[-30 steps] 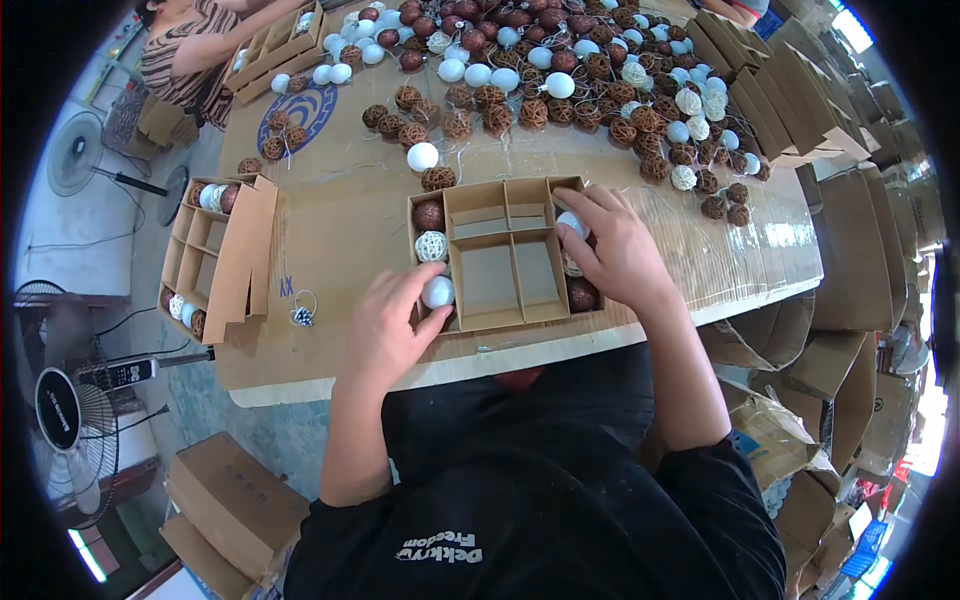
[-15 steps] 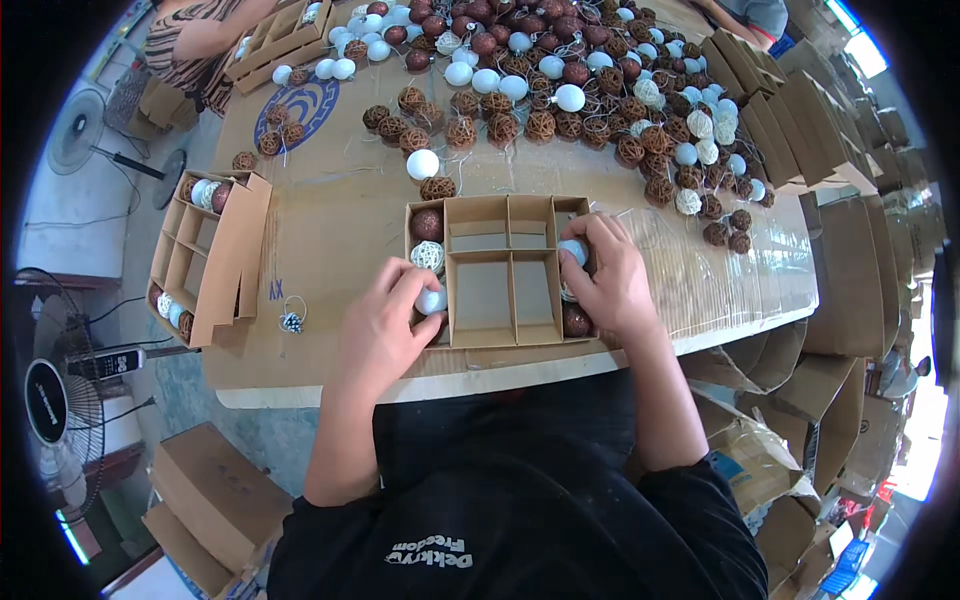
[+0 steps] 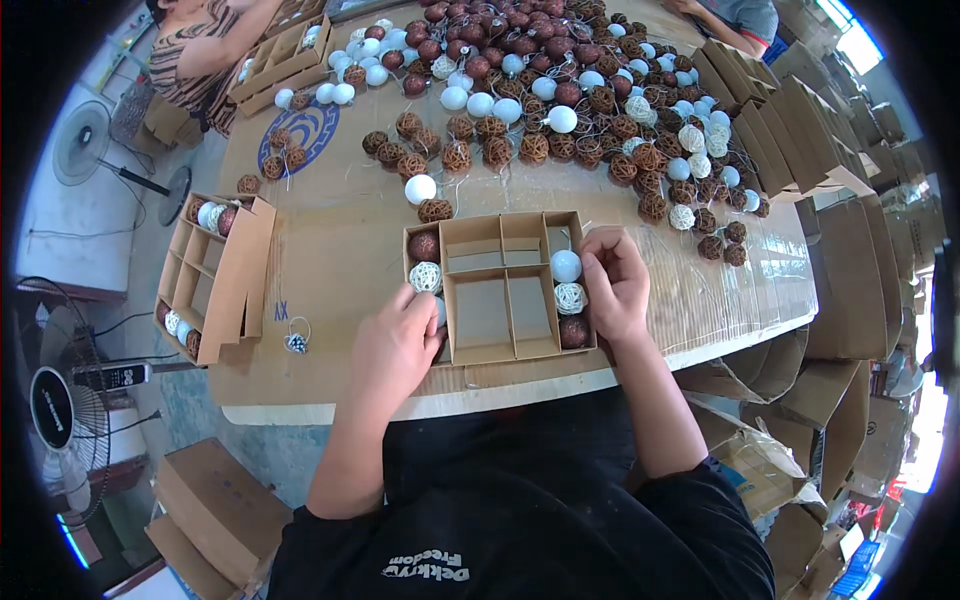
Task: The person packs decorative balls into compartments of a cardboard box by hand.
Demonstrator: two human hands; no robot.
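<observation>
A shallow divided cardboard box point(image 3: 480, 350) lies in front of me. My left hand point(image 3: 398, 338) is closed over its left edge, fingertips beside a pale ball point(image 3: 440, 312); what they grip is hidden. Above that ball sit a white woven ball point(image 3: 425, 277) and a dark brown glitter ball point(image 3: 424, 246). Along the right column are a smooth white ball point(image 3: 566, 265), another white woven ball point(image 3: 570, 298) and a brown glitter ball point(image 3: 573, 331). My right hand point(image 3: 618, 285) has its fingers curled, thumb and forefinger at the box's right wall. The middle compartments hold no balls.
Across the far table lies a heap of brown, white and woven balls point(image 3: 520, 40). A partly filled box point(image 3: 240, 280) stands at the left, near a small blue-and-white ornament point(image 3: 296, 343). Stacked boxes point(image 3: 820, 130) are at the right. Two people sit across the table.
My right hand has drawn back from the smooth white ball to the box's right wall, uncovering the right column. The left fingers have curled in more. The view has shifted slightly.
</observation>
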